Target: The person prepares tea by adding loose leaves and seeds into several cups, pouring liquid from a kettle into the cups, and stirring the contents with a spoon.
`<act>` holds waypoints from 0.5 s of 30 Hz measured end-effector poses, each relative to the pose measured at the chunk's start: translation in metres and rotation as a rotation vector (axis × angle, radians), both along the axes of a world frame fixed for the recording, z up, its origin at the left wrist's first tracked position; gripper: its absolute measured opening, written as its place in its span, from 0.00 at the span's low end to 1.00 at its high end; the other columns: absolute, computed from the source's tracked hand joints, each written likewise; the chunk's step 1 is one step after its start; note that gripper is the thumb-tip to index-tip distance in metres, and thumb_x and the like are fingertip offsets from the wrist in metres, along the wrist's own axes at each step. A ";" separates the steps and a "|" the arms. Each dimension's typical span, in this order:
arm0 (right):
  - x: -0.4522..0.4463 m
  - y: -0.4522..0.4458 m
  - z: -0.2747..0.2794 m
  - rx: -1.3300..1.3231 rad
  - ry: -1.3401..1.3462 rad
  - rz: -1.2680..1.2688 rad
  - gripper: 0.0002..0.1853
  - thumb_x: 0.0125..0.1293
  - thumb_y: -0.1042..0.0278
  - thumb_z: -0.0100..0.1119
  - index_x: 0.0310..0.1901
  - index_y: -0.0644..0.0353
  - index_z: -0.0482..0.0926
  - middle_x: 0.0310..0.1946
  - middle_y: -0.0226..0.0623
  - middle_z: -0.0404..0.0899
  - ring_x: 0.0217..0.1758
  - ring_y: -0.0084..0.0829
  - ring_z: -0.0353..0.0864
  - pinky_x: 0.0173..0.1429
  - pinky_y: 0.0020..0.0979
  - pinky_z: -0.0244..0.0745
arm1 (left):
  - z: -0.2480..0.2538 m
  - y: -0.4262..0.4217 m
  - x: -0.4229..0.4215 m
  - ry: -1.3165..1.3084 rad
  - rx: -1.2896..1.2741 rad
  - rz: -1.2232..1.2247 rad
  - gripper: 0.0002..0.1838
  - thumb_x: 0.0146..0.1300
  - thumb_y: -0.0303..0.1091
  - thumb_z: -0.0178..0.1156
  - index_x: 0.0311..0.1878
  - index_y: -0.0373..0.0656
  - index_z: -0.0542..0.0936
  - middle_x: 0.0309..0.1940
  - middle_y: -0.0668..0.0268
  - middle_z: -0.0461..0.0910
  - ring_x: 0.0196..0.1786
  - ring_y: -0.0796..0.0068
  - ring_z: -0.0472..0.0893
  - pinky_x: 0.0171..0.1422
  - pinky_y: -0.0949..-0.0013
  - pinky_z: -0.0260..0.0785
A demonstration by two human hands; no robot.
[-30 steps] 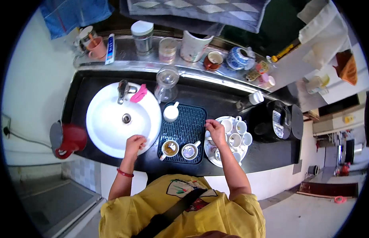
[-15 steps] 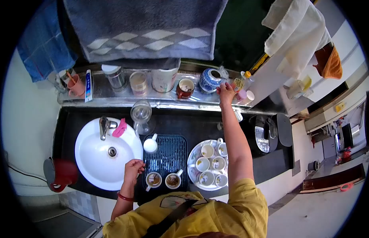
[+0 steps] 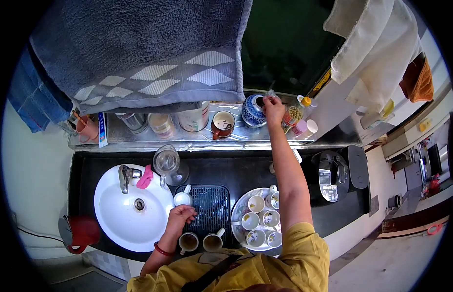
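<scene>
My right hand [image 3: 273,110] reaches to the shelf, its fingers closed at the mouth of a blue-and-white jar [image 3: 252,111]; what they grip is too small to make out. Over the left edge of the dark ribbed tray [image 3: 209,207] is my left hand [image 3: 181,217], fingers bent together, just below a white cup [image 3: 183,196]. Two more cups, one at the tray's lower left [image 3: 188,242] and one beside it [image 3: 213,240], hold dark contents. Several white cups with bits inside stand on a round plate [image 3: 239,234] to the right.
A white sink [image 3: 114,204] with a faucet [image 3: 125,178] and pink cloth [image 3: 145,177] lies left, a red kettle [image 3: 84,230] beyond it. A glass pitcher [image 3: 168,163] stands behind the tray, a black appliance [image 3: 329,175] at right. Towels [image 3: 139,53] hang above the shelf.
My right hand has gone from beside the plate up to the shelf and onto the jar's mouth. My left hand has moved right and up towards the upper cup. The view has shifted.
</scene>
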State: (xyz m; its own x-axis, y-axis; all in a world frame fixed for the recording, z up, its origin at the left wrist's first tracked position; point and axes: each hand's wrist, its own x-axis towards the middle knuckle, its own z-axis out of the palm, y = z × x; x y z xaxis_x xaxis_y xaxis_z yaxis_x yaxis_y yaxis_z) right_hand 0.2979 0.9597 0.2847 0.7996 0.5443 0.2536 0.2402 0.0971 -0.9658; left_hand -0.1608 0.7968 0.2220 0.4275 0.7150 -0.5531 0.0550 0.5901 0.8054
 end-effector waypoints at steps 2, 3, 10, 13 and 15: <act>-0.017 -0.007 0.019 -0.016 0.025 0.023 0.11 0.56 0.64 0.62 0.34 0.64 0.80 0.20 0.31 0.77 0.18 0.18 0.72 0.21 0.20 0.67 | -0.001 0.000 0.004 -0.007 -0.001 -0.012 0.05 0.59 0.29 0.56 0.35 0.39 0.77 0.29 0.66 0.80 0.25 0.82 0.73 0.29 0.79 0.63; -0.017 -0.006 0.017 -0.016 0.026 0.020 0.11 0.56 0.64 0.62 0.34 0.64 0.80 0.20 0.31 0.77 0.18 0.18 0.72 0.21 0.20 0.67 | -0.001 0.000 0.007 -0.016 -0.003 -0.021 0.04 0.59 0.29 0.56 0.35 0.39 0.77 0.29 0.66 0.80 0.25 0.82 0.74 0.28 0.79 0.64; -0.019 -0.010 0.010 0.113 0.096 -0.014 0.11 0.64 0.65 0.53 0.35 0.67 0.75 0.21 0.34 0.76 0.19 0.21 0.75 0.22 0.22 0.71 | 0.006 0.003 0.020 -0.033 0.039 -0.114 0.05 0.59 0.29 0.57 0.37 0.38 0.77 0.28 0.67 0.79 0.26 0.82 0.74 0.29 0.80 0.64; -0.022 -0.024 0.008 0.210 0.141 -0.043 0.11 0.65 0.66 0.51 0.36 0.67 0.74 0.22 0.35 0.76 0.19 0.23 0.76 0.23 0.23 0.73 | 0.017 0.013 0.033 -0.002 0.107 -0.165 0.05 0.59 0.29 0.57 0.36 0.38 0.77 0.28 0.67 0.79 0.27 0.83 0.74 0.29 0.81 0.64; -0.021 -0.034 0.006 0.284 0.149 -0.052 0.10 0.66 0.67 0.50 0.37 0.68 0.74 0.24 0.37 0.77 0.20 0.24 0.77 0.24 0.22 0.74 | 0.028 0.023 0.046 -0.004 0.184 -0.204 0.05 0.59 0.29 0.57 0.36 0.39 0.77 0.28 0.67 0.79 0.27 0.83 0.74 0.29 0.81 0.64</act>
State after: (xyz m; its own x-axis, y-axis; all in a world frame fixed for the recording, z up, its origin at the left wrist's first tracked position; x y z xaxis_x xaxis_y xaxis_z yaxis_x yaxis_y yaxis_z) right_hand 0.2770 0.9254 0.2907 0.8640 0.4264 0.2678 0.1103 0.3588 -0.9269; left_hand -0.1144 0.8199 0.2501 0.5751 0.7019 -0.4202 0.1543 0.4113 0.8983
